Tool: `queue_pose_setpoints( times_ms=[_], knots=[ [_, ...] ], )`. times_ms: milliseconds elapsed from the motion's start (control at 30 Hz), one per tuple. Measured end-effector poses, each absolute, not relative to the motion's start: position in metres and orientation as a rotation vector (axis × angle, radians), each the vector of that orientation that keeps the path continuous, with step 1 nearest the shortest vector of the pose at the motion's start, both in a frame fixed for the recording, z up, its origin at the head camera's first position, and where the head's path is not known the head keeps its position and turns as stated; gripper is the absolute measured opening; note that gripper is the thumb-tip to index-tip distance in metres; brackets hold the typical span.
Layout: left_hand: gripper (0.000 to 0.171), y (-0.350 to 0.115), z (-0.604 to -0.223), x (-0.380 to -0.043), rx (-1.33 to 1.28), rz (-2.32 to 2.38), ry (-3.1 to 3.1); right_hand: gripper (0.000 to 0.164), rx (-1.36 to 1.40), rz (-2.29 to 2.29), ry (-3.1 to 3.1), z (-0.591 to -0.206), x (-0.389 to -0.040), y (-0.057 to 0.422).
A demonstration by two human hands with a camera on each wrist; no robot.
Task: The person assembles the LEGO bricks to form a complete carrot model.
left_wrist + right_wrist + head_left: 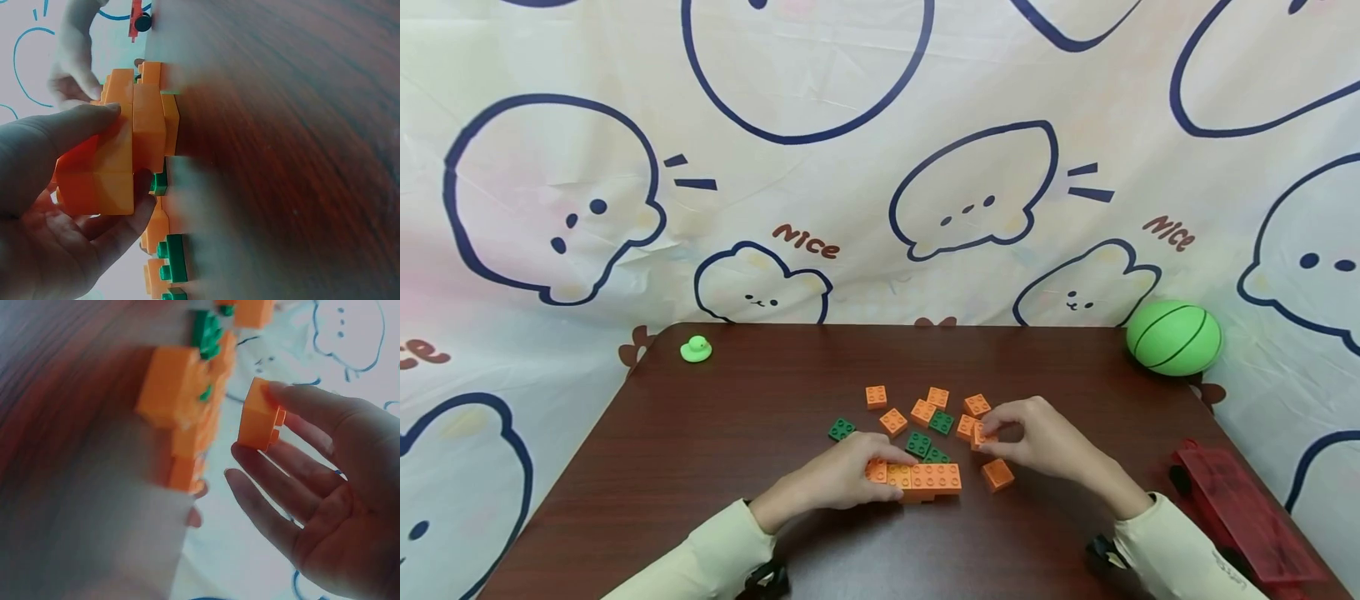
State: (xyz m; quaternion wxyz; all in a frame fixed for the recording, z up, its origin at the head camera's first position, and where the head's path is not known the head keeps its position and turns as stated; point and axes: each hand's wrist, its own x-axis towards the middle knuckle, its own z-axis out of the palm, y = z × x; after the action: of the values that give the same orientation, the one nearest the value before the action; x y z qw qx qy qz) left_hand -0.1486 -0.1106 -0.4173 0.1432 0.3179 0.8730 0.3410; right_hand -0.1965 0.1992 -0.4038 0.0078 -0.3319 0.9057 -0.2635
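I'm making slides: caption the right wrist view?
Right hand pinches an orange brick near other orange bricks and green bricks.

Soft, bright light falls on the wall cloth (850,192), and I see a pale shine on the front of the table (857,558). In the right wrist view, the lower bricks (165,387) look fuzzy; the held brick (255,415) looks clearer.

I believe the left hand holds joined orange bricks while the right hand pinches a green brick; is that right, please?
Not quite: the right hand pinches an orange brick, as the right wrist view shows; the left hand does hold joined orange bricks.
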Motion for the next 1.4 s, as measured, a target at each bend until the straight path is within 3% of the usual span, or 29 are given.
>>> queue_pose_setpoints(
  times_ms=[467,1400],
  knots=[
    [0.038,-0.11,-0.419,-0.152,0.887,0.959,2.52,0.004,-1.227,-0.862,2.715,-0.387,-0.164,0.171],
    [0.038,-0.11,-0.417,-0.15,0.922,0.962,2.534,0.006,-1.325,-0.946,2.465,-0.4,-0.175,0.16]
  ],
)
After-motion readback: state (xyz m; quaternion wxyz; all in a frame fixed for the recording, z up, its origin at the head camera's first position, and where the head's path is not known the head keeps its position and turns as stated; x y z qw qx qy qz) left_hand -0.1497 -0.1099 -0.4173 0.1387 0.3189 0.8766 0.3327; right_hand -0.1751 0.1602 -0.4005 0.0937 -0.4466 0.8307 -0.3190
